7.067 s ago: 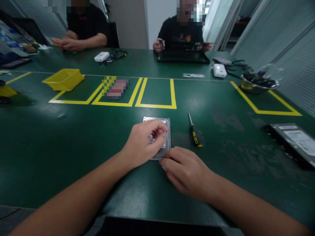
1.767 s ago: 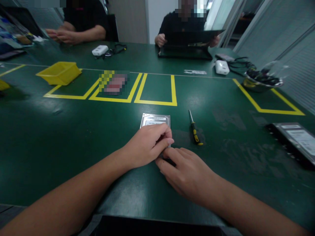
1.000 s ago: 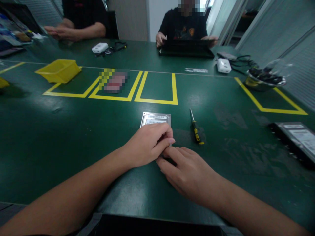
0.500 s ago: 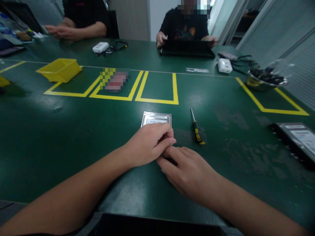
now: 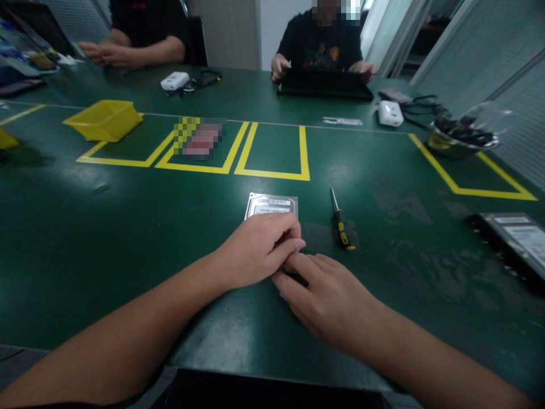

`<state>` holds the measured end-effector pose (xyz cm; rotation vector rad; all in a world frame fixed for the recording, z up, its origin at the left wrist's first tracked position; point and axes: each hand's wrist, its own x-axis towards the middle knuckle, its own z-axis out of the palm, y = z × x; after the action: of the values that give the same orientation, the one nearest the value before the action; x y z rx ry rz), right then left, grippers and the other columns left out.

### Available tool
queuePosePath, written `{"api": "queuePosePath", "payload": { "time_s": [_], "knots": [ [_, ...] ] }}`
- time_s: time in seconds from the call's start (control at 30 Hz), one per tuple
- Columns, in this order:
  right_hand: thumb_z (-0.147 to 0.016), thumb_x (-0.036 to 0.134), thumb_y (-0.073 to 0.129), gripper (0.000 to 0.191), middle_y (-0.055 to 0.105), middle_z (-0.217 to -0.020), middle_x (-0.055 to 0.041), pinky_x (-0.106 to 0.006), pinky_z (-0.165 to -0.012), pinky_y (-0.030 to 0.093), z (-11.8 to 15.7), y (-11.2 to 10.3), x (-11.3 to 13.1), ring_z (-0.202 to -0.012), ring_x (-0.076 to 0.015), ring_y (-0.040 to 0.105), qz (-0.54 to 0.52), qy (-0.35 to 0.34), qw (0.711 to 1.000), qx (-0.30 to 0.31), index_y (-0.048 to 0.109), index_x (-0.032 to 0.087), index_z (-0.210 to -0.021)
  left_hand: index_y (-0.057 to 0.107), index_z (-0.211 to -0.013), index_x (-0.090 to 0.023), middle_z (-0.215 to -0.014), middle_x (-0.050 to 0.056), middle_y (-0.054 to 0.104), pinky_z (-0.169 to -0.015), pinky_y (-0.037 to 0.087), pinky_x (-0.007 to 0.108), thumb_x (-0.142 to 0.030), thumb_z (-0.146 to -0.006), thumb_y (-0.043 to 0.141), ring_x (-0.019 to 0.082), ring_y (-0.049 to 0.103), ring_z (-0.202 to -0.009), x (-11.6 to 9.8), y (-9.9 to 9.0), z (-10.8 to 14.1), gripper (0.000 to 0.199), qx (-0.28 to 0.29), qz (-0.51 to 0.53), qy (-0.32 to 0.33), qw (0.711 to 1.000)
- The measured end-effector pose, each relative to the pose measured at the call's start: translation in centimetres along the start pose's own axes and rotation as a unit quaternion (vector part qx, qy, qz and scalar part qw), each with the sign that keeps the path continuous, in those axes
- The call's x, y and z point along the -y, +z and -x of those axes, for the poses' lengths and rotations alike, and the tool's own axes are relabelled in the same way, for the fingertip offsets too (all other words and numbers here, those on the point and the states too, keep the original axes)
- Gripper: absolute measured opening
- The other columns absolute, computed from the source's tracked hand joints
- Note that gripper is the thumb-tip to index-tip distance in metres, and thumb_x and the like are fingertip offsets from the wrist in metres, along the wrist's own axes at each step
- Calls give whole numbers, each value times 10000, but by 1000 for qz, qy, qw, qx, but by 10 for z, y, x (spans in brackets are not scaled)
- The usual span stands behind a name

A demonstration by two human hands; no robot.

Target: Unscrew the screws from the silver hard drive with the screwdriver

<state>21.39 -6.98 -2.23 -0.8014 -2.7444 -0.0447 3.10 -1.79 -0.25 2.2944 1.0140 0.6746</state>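
A silver hard drive lies on the green table, its near part covered by my left hand. My left fingers are curled, thumb against the forefinger; whatever they might hold is hidden. Just below and to the right, my right hand meets the left at the fingertips. Its fingers are bent and drawn together, and anything between them is out of sight. To the right of both hands a black and yellow screwdriver rests with its tip pointing away.
At the right edge sits a larger drive in a black tray. Further back are a yellow bin, yellow tape frames, a metal bowl of dark parts, and white adapters. Two people sit across the table, one holding a black panel.
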Motion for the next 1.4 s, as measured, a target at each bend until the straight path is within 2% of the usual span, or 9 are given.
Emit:
{"api": "queuePosePath", "payload": {
  "time_s": [1.4],
  "knots": [
    [-932,207,497,281,609,-1040,-100,-371,-672,522,1,-3,1,-814,-208,583,19,2,1000,21,604,147,-1184,595,-865,-165,-818,-10,629,-698,400,261,-239,-936,559,132,562,-763,2,1,-1,108,8,-13,4,1000]
  ]
}}
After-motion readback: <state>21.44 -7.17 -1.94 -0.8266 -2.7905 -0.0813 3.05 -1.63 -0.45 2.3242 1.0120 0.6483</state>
